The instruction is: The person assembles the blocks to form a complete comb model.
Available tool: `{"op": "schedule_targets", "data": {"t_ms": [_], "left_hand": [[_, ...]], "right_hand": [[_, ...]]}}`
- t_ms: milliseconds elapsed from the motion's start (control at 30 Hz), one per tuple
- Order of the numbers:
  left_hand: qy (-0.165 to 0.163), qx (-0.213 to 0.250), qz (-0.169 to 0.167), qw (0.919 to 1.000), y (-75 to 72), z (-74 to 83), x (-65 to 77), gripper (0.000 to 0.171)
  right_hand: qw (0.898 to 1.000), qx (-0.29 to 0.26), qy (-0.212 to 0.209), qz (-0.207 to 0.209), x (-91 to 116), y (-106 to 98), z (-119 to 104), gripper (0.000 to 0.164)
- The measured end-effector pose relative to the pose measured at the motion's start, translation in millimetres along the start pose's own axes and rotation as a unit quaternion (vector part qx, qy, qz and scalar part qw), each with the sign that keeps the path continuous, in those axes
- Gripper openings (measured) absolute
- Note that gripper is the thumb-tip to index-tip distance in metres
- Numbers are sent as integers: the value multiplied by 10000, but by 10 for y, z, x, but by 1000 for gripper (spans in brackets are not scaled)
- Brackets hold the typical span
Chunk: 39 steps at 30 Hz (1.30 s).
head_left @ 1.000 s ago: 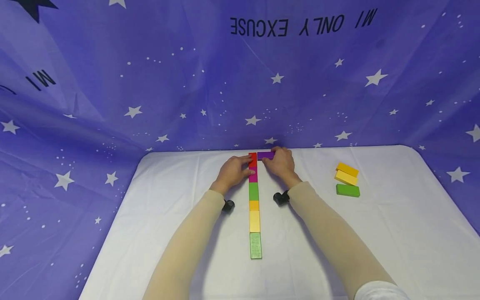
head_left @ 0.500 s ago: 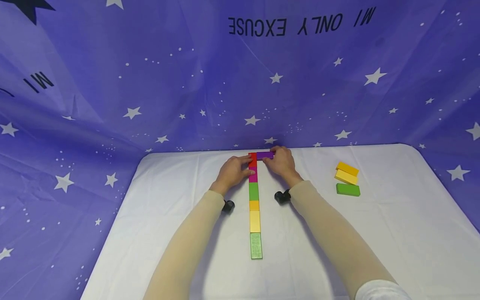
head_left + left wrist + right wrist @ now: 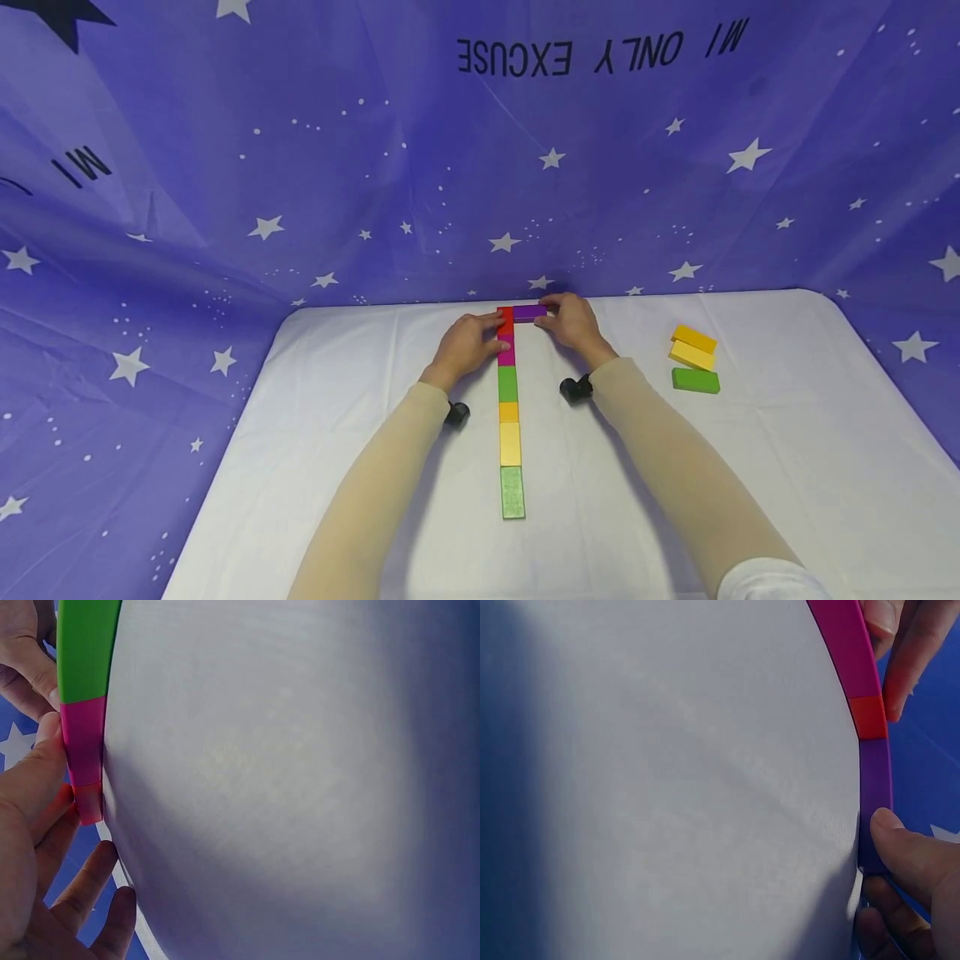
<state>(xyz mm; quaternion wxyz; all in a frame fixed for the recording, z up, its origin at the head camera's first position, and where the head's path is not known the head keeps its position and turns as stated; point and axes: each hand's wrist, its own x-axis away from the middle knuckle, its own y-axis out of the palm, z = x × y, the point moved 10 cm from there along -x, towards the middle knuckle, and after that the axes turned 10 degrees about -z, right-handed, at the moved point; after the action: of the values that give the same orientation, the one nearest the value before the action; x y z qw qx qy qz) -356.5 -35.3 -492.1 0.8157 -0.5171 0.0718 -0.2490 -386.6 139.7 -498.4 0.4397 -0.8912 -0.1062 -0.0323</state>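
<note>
Nearest: grainy lt-green rect. block (image 3: 512,492) on creased wht cloth (image 3: 360,367), ending straight row (image 3: 510,444). Farther: L hand (image 3: 463,343), loosely spread, touching magenta block (image 3: 506,357) & red block (image 3: 506,326). Far edge: R hand (image 3: 574,323) pinching smooth purple block (image 3: 528,312), sq. against red.

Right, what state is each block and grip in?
Red block: lined up, touched
Magenta block: lined up, touched
Four other lined-up blocks: end to end, untouched
Purple block: pinched, touching red block
Three loose blocks: set apart
Left grip: touching red and magenta blocks
Right grip: pinching purple block
</note>
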Motion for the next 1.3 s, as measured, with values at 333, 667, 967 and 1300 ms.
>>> {"op": "schedule_targets", "data": {"t_ms": [333, 667, 967, 1300], "left_hand": [[32, 3, 26, 10000, -8, 7, -3, 58], [60, 49, 16, 10000, 1, 17, -6, 58], [173, 112, 117, 9997, -28, 20, 4, 57], [144, 141, 84, 9998, -10, 6, 7, 56]], "right_hand": [[9999, -58, -130, 33, 13, -1, -3, 44], [9951, -877, -295, 352, 205, -189, 77, 57], [9914, -1120, -326, 588, 590, -495, 177, 58], [9897, -818, -536, 1043, 1160, -756, 276, 55]]}}
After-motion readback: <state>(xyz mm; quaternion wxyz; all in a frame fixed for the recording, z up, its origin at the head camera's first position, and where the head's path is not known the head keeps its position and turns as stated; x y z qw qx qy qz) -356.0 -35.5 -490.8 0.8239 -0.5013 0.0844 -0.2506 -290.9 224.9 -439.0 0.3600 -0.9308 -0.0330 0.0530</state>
